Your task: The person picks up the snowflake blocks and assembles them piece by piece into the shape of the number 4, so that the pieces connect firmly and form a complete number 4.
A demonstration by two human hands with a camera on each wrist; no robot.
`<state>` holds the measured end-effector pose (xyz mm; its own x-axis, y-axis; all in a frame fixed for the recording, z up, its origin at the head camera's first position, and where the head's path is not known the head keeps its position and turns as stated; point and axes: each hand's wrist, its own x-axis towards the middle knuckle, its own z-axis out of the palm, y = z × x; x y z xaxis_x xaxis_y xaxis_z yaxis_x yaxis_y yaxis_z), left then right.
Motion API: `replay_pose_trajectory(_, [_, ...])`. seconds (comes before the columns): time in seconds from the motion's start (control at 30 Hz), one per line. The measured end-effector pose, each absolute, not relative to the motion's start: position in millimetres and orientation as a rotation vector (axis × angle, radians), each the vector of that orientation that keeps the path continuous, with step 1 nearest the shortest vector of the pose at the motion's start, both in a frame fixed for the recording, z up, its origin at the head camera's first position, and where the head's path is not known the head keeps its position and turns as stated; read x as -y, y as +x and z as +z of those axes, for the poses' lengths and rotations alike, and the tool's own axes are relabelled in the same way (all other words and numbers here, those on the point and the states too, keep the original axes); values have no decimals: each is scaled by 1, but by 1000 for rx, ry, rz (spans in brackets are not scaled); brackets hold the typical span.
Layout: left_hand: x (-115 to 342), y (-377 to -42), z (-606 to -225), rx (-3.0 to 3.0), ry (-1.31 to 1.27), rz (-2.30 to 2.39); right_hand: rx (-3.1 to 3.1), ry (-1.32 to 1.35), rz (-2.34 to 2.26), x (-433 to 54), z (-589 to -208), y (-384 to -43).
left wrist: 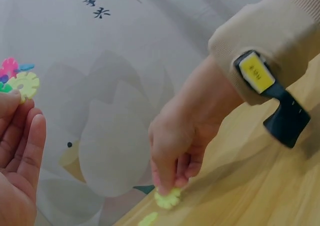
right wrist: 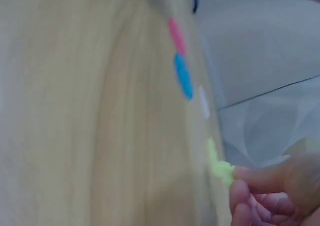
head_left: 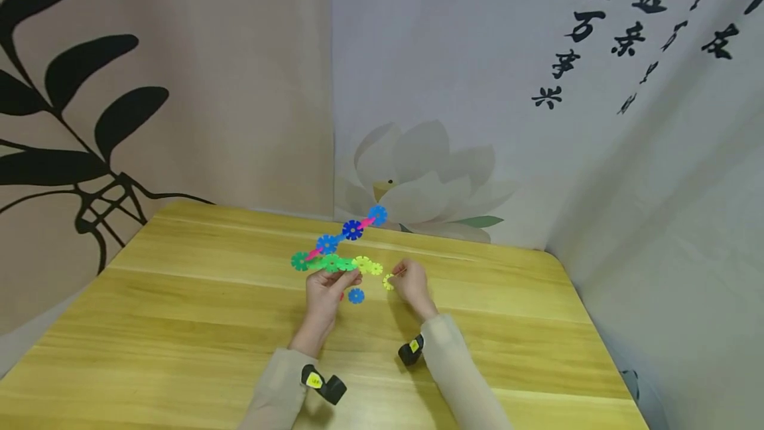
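Observation:
My left hand [head_left: 325, 294] grips a chain of notched plastic discs by its green part, thumb and fingers pinching a green disc [head_left: 331, 262]. Two yellow discs [head_left: 361, 265] end the chain on the right. From its left end, a green disc [head_left: 300, 261], a second branch of blue discs [head_left: 353, 229] and pink discs [head_left: 367, 223] slants up and away. Right of the chain, my right hand [head_left: 412, 284] pinches a yellow disc [left wrist: 167, 198] between thumb and fingers, low over the table. Another yellow disc [left wrist: 148, 219] lies just beside it.
A loose blue disc [head_left: 356, 295] and a pink disc [right wrist: 177, 35] lie on the wooden table [head_left: 179, 324] near my left hand. A whitish piece [right wrist: 204, 101] shows in the right wrist view. Behind the table's far edge hangs a printed curtain [head_left: 268, 85].

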<state>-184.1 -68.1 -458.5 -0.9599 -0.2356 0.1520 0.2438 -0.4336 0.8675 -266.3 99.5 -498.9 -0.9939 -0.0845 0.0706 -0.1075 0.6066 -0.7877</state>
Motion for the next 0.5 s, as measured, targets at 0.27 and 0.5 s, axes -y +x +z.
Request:
replay_pose_trajectory(0.27, [69, -185, -460, 1559, 47, -2395, 2485, -28, 2156, -99, -470, -239])
replay_pose_trajectory(0.5, [69, -186, -461, 1561, 53, -2398, 2202, -47, 2573, -98, -434, -215])
